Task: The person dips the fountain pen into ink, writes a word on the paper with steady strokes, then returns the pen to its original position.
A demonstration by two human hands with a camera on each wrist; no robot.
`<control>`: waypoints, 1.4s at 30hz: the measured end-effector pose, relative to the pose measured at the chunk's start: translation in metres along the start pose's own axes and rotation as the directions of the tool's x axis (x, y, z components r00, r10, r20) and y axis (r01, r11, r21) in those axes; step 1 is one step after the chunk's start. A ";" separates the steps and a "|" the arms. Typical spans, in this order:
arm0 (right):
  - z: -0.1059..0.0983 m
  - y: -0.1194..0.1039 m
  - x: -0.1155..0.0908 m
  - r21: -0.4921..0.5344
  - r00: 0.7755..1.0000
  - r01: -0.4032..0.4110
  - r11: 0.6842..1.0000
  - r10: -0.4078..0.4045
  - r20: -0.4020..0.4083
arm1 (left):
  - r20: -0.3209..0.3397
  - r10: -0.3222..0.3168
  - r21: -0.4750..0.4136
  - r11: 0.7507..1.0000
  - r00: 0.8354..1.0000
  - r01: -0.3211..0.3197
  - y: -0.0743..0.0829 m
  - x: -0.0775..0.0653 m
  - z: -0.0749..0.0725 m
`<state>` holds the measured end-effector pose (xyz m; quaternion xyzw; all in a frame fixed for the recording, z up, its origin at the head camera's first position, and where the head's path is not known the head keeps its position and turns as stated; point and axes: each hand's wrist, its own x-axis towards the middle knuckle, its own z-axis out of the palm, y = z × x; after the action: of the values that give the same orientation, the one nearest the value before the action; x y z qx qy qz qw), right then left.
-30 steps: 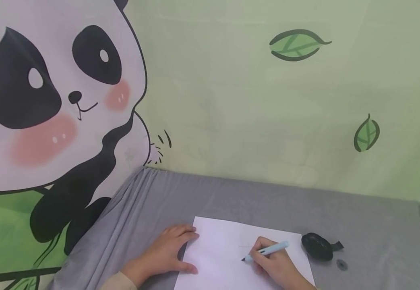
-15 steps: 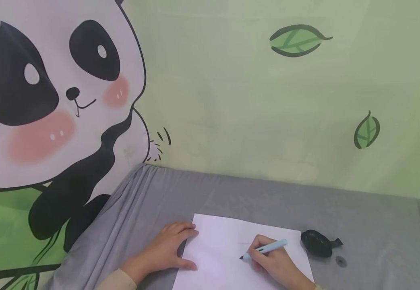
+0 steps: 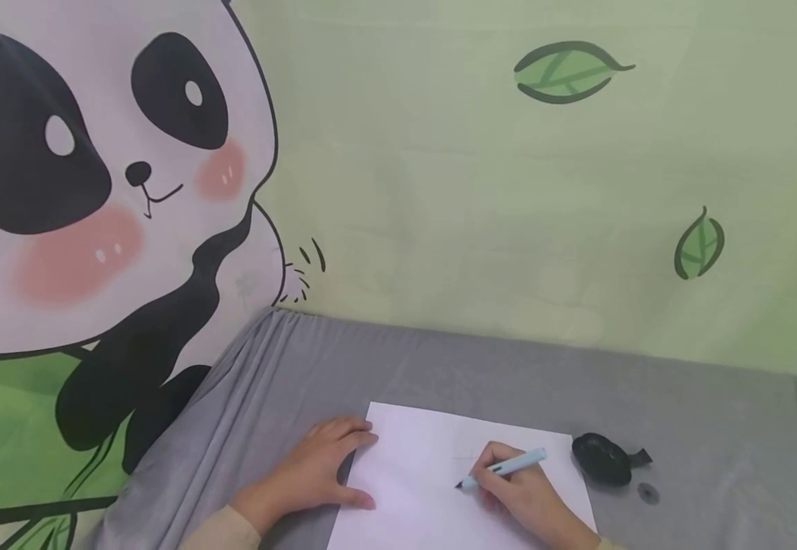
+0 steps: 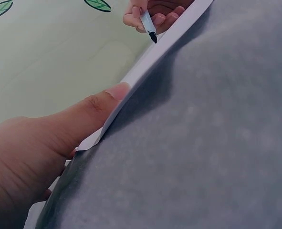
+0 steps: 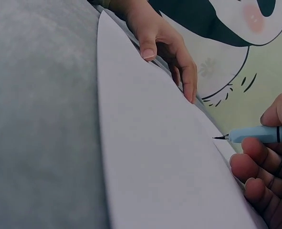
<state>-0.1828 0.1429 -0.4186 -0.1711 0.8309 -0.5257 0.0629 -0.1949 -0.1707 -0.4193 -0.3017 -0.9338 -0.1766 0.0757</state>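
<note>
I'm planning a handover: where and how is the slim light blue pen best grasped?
Probably the pen is best gripped at its rear end, from above on the person's right: that straight end lies uncovered beyond where the right hand pinches, while the dark pointed tip faces the white paper sheet.
</note>
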 end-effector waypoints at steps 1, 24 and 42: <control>0.000 0.000 0.000 0.001 1.000 -0.002 1.000 0.002 -0.004 | -0.004 0.001 0.004 1.000 1.000 -0.001 0.000 0.000 0.000; -0.001 -0.008 0.006 0.103 0.921 -0.156 0.982 0.183 -0.345 | 0.019 -0.006 -0.032 0.999 1.000 0.007 0.000 0.000 -0.002; -0.001 -0.004 0.009 0.077 0.911 -0.185 0.980 0.201 -0.360 | 0.022 -0.018 -0.025 1.000 1.000 0.018 0.000 0.000 -0.002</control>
<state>-0.1904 0.1391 -0.4137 0.0139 0.8299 -0.5565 -0.0378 -0.1948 -0.1712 -0.4173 -0.2962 -0.9350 -0.1857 0.0601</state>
